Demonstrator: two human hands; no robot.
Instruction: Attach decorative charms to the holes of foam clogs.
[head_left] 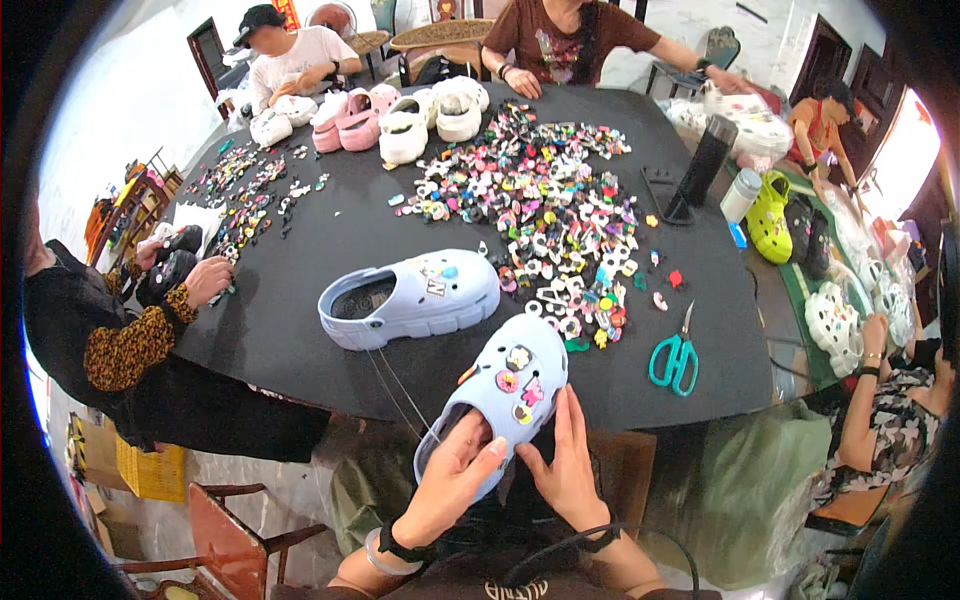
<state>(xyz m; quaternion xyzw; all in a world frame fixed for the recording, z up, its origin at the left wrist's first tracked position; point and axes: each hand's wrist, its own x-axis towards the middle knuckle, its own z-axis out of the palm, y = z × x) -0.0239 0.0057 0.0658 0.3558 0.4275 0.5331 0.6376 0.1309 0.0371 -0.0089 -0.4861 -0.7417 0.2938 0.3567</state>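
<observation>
A light blue clog (518, 372) with several charms on its toe is tilted in front of me at the table's near edge. My left hand (462, 470) grips it, fingers inside the foot opening and thumb on the rim. Against the clog's right side rests my right hand (570, 465), its fingers stretched out and thumb spread apart. The matching light blue clog (410, 300) lies on the black table (300, 370), also decorated with charms. A thin cord (400, 395) runs between the two clogs. What my left fingertips touch inside is hidden.
A large pile of shoe charms (560, 215) covers the table's middle. Teal-handled scissors (675, 360) lie right of it. Pink clogs (355, 118) and white clogs (405, 130) stand farther back. Co-workers sit around; one person's hand (208, 280) is at left. A green clog (768, 220) sits at right.
</observation>
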